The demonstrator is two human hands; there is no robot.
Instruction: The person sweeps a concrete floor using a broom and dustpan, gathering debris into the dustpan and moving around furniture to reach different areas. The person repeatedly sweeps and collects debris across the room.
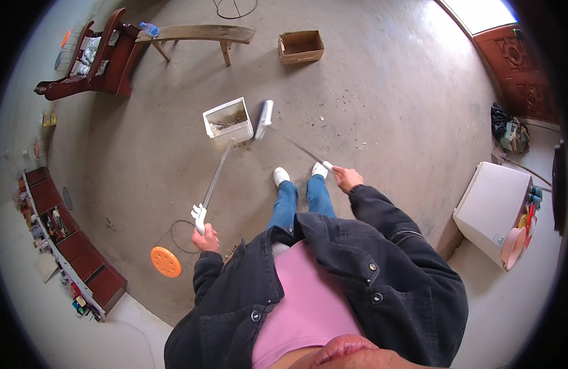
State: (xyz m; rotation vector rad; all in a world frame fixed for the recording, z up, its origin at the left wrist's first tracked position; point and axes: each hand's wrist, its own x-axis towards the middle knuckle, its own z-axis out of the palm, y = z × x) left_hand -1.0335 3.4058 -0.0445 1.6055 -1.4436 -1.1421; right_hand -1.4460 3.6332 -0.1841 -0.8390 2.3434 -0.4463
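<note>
My left hand (205,238) grips the white handle of a long-handled dustpan (231,136), whose deep white pan stands on the concrete floor with dark, dusty sweepings inside. In my right hand (347,179) is the white grip end of a broom (264,120); its metal pole slants forward to a white head with dark bristles, just right of the pan and slightly blurred. Loose debris (346,106) lies scattered over the floor to the right of the broom head. A few dark bits are by the pan's lower edge.
Ahead stand a wooden bench (196,33) with a plastic bottle (149,29) and an open box (301,55). A red-brown wooden seat (113,69) is at far left. Near my left hand is an orange-topped stool (165,262); a white cabinet-like appliance (491,207) stands at right.
</note>
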